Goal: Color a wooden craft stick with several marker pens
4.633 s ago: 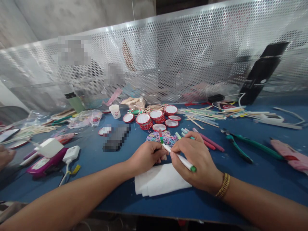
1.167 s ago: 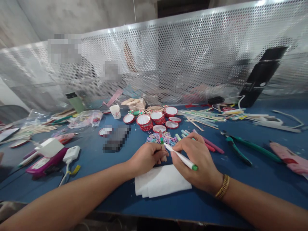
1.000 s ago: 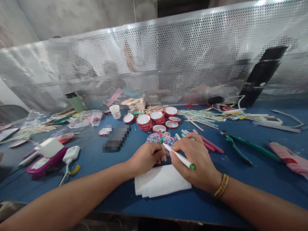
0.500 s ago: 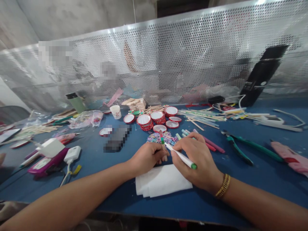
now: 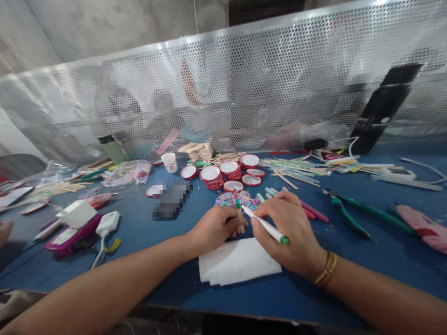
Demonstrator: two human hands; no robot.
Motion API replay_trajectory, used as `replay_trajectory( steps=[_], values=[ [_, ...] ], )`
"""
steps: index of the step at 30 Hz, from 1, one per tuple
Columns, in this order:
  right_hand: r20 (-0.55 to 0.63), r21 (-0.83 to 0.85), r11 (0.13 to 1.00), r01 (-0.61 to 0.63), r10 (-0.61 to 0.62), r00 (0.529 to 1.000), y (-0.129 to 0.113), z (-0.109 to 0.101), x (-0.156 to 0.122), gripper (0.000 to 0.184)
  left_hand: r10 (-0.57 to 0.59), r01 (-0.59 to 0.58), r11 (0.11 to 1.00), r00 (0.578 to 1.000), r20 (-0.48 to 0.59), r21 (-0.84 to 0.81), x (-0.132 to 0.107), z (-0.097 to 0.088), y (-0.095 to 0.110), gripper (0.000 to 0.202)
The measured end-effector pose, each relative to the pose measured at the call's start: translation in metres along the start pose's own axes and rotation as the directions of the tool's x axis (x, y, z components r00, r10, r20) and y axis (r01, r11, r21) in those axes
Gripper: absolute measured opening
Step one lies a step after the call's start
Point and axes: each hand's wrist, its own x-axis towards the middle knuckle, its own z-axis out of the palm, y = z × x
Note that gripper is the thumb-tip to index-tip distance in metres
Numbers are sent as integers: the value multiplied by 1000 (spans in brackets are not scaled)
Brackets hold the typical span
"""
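Pinched in the fingers of my left hand [image 5: 217,229] is a thin wooden craft stick [image 5: 236,197], held upright, with red and green bands of colour on its upper part. My right hand [image 5: 293,230] grips a white marker [image 5: 268,227] with a green end. Its tip points at the stick just below the coloured bands; whether it touches is too small to tell. Under both hands lies a folded white cloth or paper [image 5: 240,267]. A heap of pastel loops [image 5: 223,199] sits just behind the stick. More markers [image 5: 314,211] lie beyond my right hand.
Stacks of red-rimmed round lids [image 5: 211,176] stand behind the loops, near a paper cup [image 5: 169,163]. Teal-handled pliers [image 5: 349,217] lie at right. A purple glue gun [image 5: 75,237] and white chargers [image 5: 107,223] are at left. Another person's hand [image 5: 5,231] shows at the left edge.
The view has shifted slightly, so the tabletop things appear a little further right. More of the other person's hand shows at the left. Both my hands keep their holds.
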Motion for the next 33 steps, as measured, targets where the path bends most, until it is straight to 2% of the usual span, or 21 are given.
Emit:
replay_trajectory(
  steps=[8,14,21,28,33],
  values=[
    [38,18,1000,17,-18,999,0,2,-1,6,-24,24,999,1000,-11,26,-1,0,1,26],
    [-13,8,1000,3,-3,1000,1,-1,0,7,-8,8,1000,1000,-7,20,0,0,2,27],
    [43,31,1000,-1,-1,999,-1,1,-1,6,-23,23,999,1000,-7,31,0,-1,1,25],
    [-3,4,1000,-8,8,1000,1,-1,-1,7,-3,3,1000,1000,-3,24,0,0,1,26],
    [27,30,1000,4,-5,1000,-1,0,-1,6,-13,13,999,1000,-9,37,-1,0,2,25]
  ],
)
